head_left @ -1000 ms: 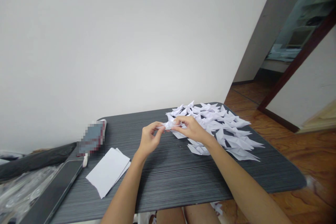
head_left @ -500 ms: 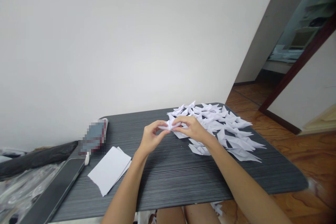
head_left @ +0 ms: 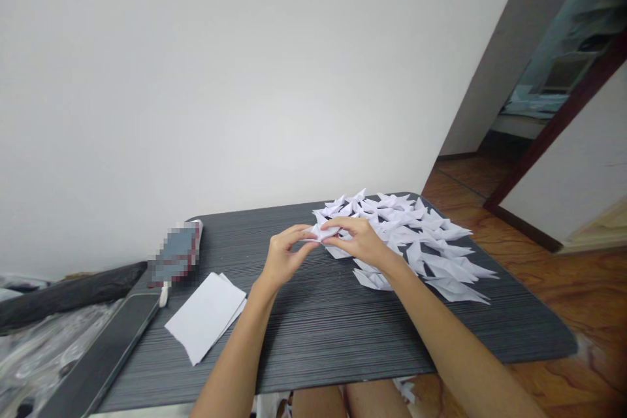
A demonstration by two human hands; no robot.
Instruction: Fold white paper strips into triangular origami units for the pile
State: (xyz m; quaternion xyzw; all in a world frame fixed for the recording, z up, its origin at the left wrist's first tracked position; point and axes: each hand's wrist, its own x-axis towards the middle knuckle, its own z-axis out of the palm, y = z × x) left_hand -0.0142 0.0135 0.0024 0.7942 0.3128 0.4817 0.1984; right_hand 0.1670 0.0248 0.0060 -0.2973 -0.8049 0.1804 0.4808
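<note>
Between my two hands is a white folded paper boat (head_left: 321, 233), held just above the table. My left hand (head_left: 285, 253) pinches its left end between thumb and fingers. The right end is gripped the same way by my right hand (head_left: 360, 240), whose fingers cover part of the paper. Just behind and to the right of my right hand, many similar white paper boats (head_left: 448, 268) lie spread over the table, some overlapping. My right forearm hides a few of them.
The dark striped table (head_left: 337, 333) stands against a white wall (head_left: 274, 78). Flat white paper sheets (head_left: 206, 317) lie left of my left arm. Further left are a blurred-out device (head_left: 176, 255), a white plug-like piece (head_left: 164, 294) and a long dark panel (head_left: 105, 356).
My fingers have shifted slightly on the paper boat, and its middle looks a little differently shaped. Both hands stay in nearly the same place.
</note>
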